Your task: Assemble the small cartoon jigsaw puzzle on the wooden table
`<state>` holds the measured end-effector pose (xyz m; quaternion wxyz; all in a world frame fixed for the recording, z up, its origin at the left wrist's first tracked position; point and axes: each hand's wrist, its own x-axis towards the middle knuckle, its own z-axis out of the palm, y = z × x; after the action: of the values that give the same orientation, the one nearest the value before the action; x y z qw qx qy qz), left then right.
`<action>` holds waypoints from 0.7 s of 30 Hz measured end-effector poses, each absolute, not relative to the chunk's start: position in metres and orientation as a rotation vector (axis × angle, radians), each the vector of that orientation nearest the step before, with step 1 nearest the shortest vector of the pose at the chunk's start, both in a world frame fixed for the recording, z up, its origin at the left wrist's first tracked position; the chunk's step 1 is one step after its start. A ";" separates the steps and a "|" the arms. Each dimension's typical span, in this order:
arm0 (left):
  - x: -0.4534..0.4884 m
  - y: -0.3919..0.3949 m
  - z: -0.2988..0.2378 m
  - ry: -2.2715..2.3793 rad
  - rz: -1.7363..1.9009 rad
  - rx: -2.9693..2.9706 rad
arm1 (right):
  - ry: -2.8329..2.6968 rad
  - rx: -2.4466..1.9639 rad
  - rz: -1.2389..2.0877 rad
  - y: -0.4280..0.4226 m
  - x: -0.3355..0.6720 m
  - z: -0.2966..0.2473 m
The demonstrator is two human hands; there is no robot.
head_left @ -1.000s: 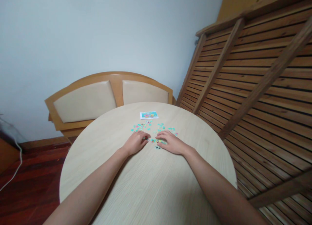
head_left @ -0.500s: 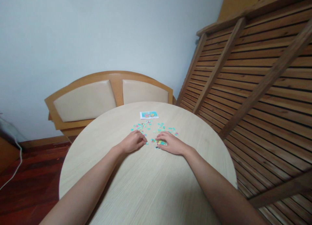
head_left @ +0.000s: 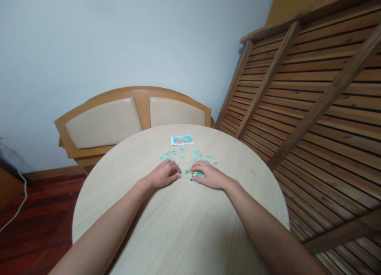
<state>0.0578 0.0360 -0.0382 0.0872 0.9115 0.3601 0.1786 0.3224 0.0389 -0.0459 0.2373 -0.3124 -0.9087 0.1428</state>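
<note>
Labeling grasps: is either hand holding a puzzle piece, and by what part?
Cannot tell: left hand and right hand lie on the table, fingertips among the puzzle pieces; any pinch is too small.

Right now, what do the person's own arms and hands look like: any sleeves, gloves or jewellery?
No sleeve shows on the left forearm or right forearm up to the picture's lower edge. The left hand and right hand wear no gloves; no watch, bracelet or ring is visible.
</note>
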 end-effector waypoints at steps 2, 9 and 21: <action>0.058 0.036 -0.039 1.070 0.530 2.678 | -2.490 -0.852 0.391 0.039 0.322 -0.046; 0.058 0.035 -0.042 1.062 0.543 2.554 | -2.483 -0.844 0.396 0.040 0.322 -0.048; 0.072 0.032 -0.044 1.073 0.637 2.523 | -2.469 -0.846 0.410 0.040 0.323 -0.050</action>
<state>0.0719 0.0321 -0.0442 0.1628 0.8844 0.3761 0.2234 0.3225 0.0395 -0.0501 0.2473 -0.3103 -0.9055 0.1505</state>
